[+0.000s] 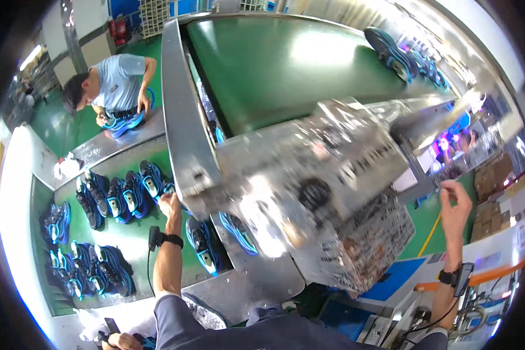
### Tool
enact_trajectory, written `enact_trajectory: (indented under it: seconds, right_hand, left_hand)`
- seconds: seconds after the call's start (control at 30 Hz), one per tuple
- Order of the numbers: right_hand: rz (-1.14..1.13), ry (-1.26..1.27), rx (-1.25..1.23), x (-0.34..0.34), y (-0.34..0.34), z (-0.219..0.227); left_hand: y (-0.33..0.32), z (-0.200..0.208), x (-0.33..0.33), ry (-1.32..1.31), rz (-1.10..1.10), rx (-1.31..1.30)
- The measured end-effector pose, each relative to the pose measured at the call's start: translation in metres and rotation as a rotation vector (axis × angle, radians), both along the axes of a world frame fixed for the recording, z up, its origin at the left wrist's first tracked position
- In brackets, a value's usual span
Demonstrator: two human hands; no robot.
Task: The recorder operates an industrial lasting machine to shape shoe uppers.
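Note:
My left hand (170, 205) reaches onto the lower green belt, beside the corner of a steel frame. Its fingers are curled at a black-and-blue running shoe (169, 189), mostly hidden by the hand and frame. A row of similar shoes (133, 195) lies left of it, and one more shoe (202, 245) lies nearer me. My right hand (456, 211) is raised at the far right beside a steel bracket (417, 181). Its fingers are bent and apart, with nothing visible in them.
A plastic-wrapped metal box (326, 169) stands in front of me, partly blurred. Behind it runs the raised green belt (256, 70), with shoes (391, 55) at its far right. A co-worker (114, 87) at the left handles a blue shoe. Another person's hand (124, 341) shows at lower left.

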State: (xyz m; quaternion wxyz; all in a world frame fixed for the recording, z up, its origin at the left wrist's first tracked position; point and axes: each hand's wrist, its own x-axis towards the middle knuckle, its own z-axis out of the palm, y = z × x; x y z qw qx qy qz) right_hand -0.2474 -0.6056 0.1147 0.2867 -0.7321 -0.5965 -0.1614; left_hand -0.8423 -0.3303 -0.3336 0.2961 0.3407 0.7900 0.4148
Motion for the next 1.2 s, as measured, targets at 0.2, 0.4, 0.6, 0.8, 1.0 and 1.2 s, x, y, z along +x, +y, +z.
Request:
enact_trajectory:
  seconds: [0.2,0.4,0.6,0.8,1.0,1.2]
  right_hand:
    - [-0.023,0.036,0.035,0.028,0.172,0.046]
    - [-0.089,-0.371,-0.072,0.041,0.315,0.073]
    - [-0.161,-0.203,-0.291,0.033,0.423,0.088]
    - [-0.310,-0.362,-0.332,0.036,0.483,0.084]
    - [-0.128,-0.170,-0.340,0.011,0.436,0.080]
    - [0.350,-0.245,0.134,-0.029,0.294,0.103]
  left_hand:
    - [0.078,-0.041,0.004,0.238,-0.190,-0.072]
    - [0.073,-0.039,0.025,0.279,-0.271,0.000]
    - [-0.015,0.007,0.033,0.266,-0.274,0.163]
    - [-0.133,0.078,0.078,0.085,-0.423,0.208]
    - [-0.208,0.136,0.141,-0.263,-0.803,0.056]
    - [-0.253,0.233,0.223,-0.606,-1.175,-0.119]
